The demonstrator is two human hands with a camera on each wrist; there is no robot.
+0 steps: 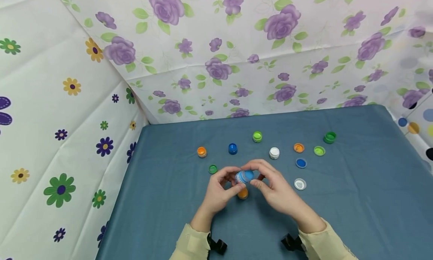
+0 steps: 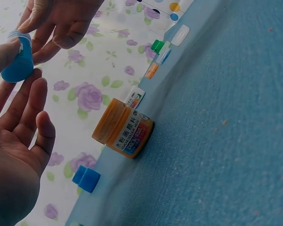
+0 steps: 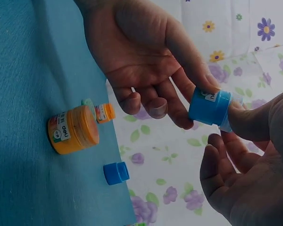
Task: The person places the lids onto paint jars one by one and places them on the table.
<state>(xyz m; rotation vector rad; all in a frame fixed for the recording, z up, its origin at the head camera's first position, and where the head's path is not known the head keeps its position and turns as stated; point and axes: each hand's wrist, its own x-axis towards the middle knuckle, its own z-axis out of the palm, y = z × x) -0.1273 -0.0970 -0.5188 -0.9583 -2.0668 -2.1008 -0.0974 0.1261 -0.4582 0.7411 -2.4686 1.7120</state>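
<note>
A small light blue paint jar (image 1: 244, 176) is held tilted above the cloth, between both hands. My left hand (image 1: 220, 190) grips its labelled body with the thumb and fingers. At the other end, my right hand (image 1: 275, 186) pinches the clear rim (image 3: 230, 112) between thumb and fingers, as the right wrist view shows. Whether the lid is loose cannot be told. Just below the hands, an orange paint jar (image 2: 125, 129) stands upright on the cloth, partly hidden in the head view.
Behind the hands stand another orange jar (image 1: 202, 151), a blue jar (image 1: 232, 148), a light green jar (image 1: 257, 136), a white jar (image 1: 274, 153) and a dark green jar (image 1: 329, 137). Several loose lids lie right, including a white lid (image 1: 300, 184); a green lid (image 1: 212, 169) lies left.
</note>
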